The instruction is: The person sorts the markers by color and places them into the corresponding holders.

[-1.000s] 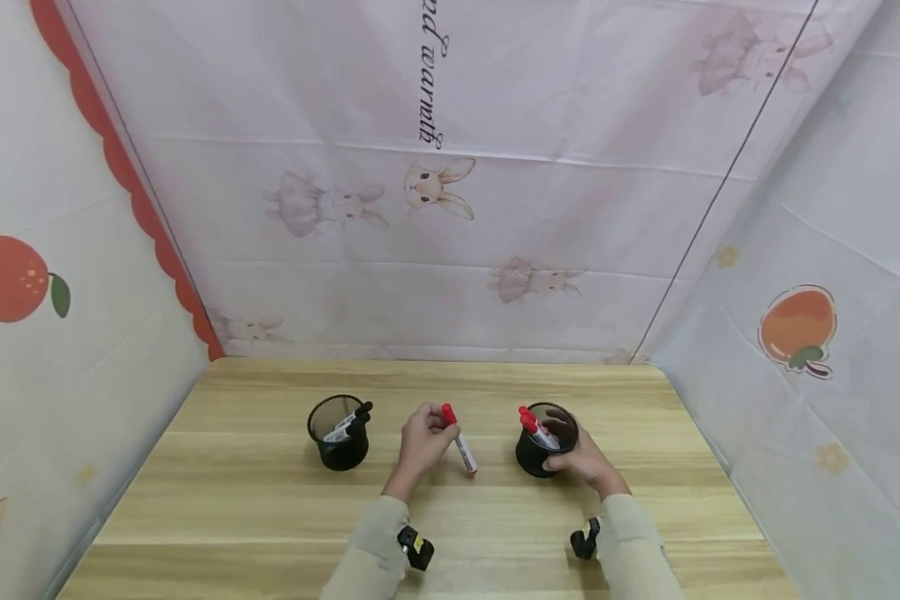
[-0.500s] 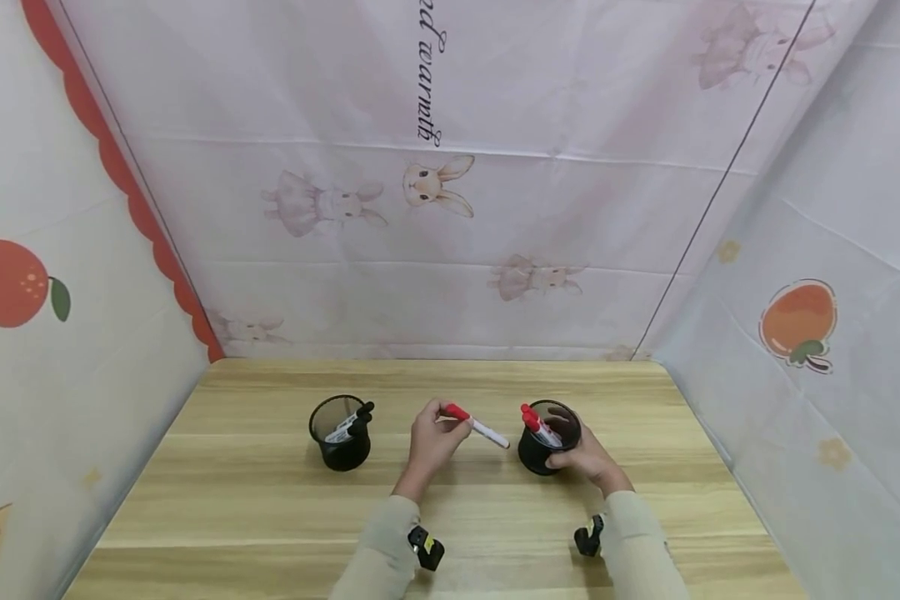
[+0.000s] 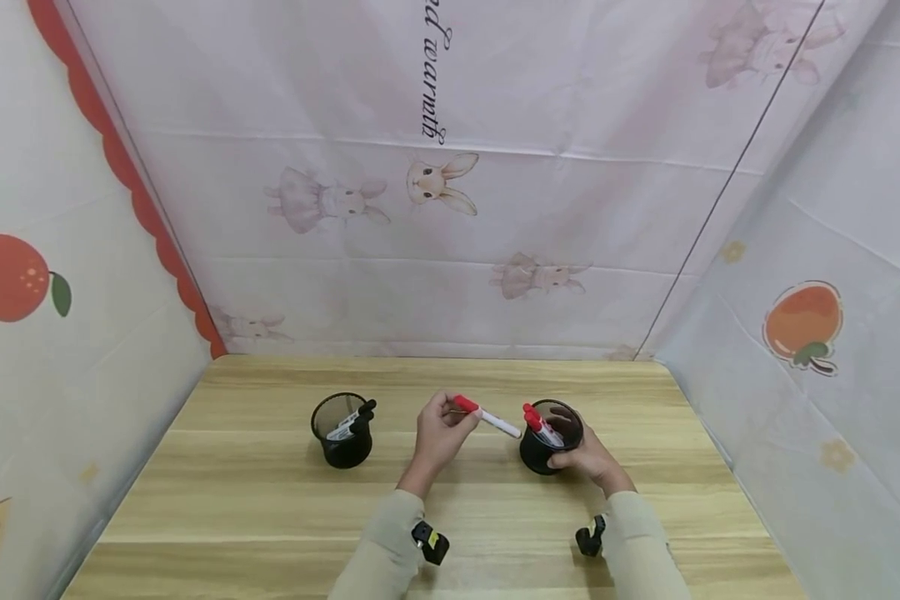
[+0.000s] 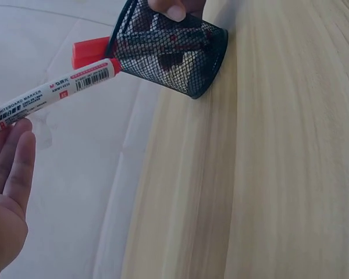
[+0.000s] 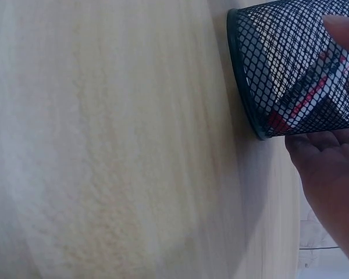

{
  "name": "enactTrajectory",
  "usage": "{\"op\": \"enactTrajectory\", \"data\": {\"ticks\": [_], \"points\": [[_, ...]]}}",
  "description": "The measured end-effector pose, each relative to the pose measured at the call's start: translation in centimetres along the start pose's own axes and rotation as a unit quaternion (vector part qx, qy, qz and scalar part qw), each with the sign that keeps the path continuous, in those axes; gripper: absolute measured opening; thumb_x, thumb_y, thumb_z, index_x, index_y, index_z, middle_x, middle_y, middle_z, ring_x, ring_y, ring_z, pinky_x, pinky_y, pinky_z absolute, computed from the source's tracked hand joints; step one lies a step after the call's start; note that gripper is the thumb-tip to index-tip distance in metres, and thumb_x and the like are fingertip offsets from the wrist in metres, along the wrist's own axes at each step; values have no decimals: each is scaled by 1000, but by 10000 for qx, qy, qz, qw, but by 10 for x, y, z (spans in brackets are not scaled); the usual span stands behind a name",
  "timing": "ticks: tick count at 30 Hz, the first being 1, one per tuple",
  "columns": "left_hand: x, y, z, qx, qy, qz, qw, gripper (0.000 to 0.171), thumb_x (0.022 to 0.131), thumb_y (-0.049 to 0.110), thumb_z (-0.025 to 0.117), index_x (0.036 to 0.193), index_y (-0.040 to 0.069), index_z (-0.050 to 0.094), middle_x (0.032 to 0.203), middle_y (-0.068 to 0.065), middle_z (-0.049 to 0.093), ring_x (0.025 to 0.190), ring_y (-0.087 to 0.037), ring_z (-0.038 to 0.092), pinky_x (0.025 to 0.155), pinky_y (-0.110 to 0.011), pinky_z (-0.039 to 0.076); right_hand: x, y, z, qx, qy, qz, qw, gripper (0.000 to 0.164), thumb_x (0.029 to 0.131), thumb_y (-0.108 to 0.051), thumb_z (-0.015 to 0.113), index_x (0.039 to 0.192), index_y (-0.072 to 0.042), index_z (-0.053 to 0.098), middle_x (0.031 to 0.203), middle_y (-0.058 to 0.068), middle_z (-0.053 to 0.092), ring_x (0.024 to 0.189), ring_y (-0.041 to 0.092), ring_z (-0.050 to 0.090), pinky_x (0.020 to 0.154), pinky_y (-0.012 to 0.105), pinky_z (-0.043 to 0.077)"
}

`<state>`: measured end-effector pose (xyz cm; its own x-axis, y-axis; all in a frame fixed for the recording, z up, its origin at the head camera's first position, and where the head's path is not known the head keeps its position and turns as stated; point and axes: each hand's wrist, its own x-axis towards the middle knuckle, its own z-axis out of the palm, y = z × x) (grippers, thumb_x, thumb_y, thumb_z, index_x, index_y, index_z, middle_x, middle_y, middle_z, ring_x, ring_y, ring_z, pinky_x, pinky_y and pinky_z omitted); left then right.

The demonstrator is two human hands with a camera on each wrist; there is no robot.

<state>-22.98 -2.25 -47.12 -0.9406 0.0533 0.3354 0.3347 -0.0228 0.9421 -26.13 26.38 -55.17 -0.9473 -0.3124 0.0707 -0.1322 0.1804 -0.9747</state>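
A red-capped whiteboard marker (image 3: 498, 423) is pinched near its cap by my left hand (image 3: 438, 433). Its white barrel slants down to the right, and the end is close to the rim of a black mesh pen cup (image 3: 537, 454). In the left wrist view the marker (image 4: 58, 93) shows its printed label, with the red tip by the cup's rim (image 4: 120, 35). My right hand (image 3: 592, 458) grips that cup from its right side, thumb in front. Red-capped markers (image 3: 537, 423) lean inside it, and through the mesh (image 5: 296, 70) their barrels show in the right wrist view.
A second black mesh cup (image 3: 347, 452) stands on the left of the wooden table (image 3: 255, 500), with black-capped markers (image 3: 362, 414) leaning in it. Printed fabric walls (image 3: 390, 308) enclose the table at the back and both sides.
My left hand has moved right and slightly up with the marker, which has swung from steep to a flatter slant towards the right cup. The right hand keeps holding its cup.
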Motion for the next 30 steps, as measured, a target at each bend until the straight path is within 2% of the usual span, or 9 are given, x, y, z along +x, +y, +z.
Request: {"op": "enactTrajectory", "data": {"ticks": [6,11,16,20,26,30], "points": [[3,3,5,-50,4,64,10000,20,80,-1,69,94,-6,55,85,-11,65,77,-22,64,68,-30,53,0,5,-3,-9,-10,-188,9998,92,57,10,75,138,-1,34,128,23,48,116,33,44,97,40,33],[2,5,11,-91,13,82,9999,21,80,-2,69,94,-7,54,85,-12,65,77,-24,63,68,-30,53,-1,5,-3,118,-54,-178,9998,92,58,12,74,139,-1,32,130,25,45,118,36,42,95,36,34],[2,6,15,-156,30,120,9998,22,80,-3,68,96,-8,54,87,-14,64,80,-28,63,69,-31,53,-2,4,-2,209,-36,-106,9997,92,58,13,74,139,0,32,132,26,43,117,33,42,93,33,35],[2,7,18,-206,4,43,9998,23,80,-2,68,97,-8,54,88,-14,64,80,-26,63,69,-30,53,-3,4,-2,263,16,-121,9996,92,56,16,72,138,3,31,132,28,43,115,28,43,93,31,35],[2,8,24,-118,-58,-63,9999,22,80,-2,68,97,-7,55,88,-13,65,78,-22,64,67,-29,53,-2,-2,0,424,-37,-118,9990,90,55,20,68,136,10,29,130,34,40,113,32,43,94,37,36],[3,9,27,90,-27,159,9998,22,79,-2,70,97,-6,56,87,-13,66,77,-24,64,67,-29,53,-1,-6,2,462,-43,-119,9989,89,55,22,65,135,11,29,129,36,39,111,32,43,93,39,36]]}}
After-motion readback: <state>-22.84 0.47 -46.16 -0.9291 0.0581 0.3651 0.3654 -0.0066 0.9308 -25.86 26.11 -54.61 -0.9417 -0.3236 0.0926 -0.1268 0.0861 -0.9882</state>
